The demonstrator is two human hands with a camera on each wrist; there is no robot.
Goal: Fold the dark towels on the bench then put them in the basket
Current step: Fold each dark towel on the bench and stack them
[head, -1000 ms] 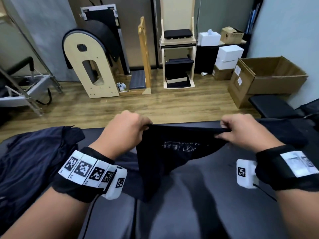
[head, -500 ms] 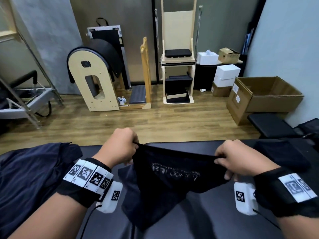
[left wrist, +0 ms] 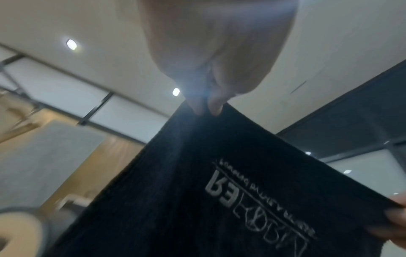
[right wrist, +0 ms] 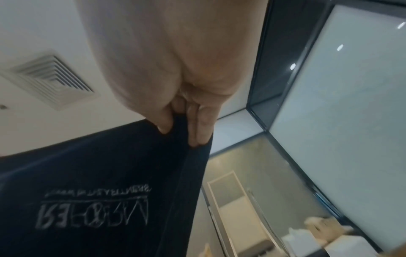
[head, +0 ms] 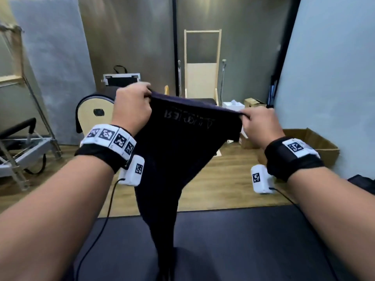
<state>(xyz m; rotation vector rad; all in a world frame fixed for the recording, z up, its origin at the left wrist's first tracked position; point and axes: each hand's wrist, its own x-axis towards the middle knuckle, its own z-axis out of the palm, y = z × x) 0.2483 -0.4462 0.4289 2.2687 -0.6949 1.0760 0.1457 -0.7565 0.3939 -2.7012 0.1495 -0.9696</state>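
Observation:
A dark towel (head: pixel 178 151) with pale mirrored lettering hangs in the air above the black bench (head: pixel 243 246). My left hand (head: pixel 132 107) pinches its upper left corner and my right hand (head: pixel 257 123) pinches the upper right corner, stretching the top edge between them. The towel narrows downward and its tail reaches the bench top. In the left wrist view the fingertips (left wrist: pixel 205 106) pinch the towel (left wrist: pixel 197 200) at its corner. The right wrist view shows fingers (right wrist: pixel 197 128) curled over the towel (right wrist: pixel 110 191) edge. No basket is in view.
Beyond the bench lies a wooden floor (head: pixel 223 183). An open cardboard box (head: pixel 316 147) stands at the right by the wall. A curved wooden barrel (head: pixel 93 112) and a metal frame (head: pixel 22 151) stand at the left, a tall wooden chair frame (head: pixel 202 65) at the back.
Both hands have raised the towel from just above the bench to chest height, so it now hangs almost free. The head view has tilted upward.

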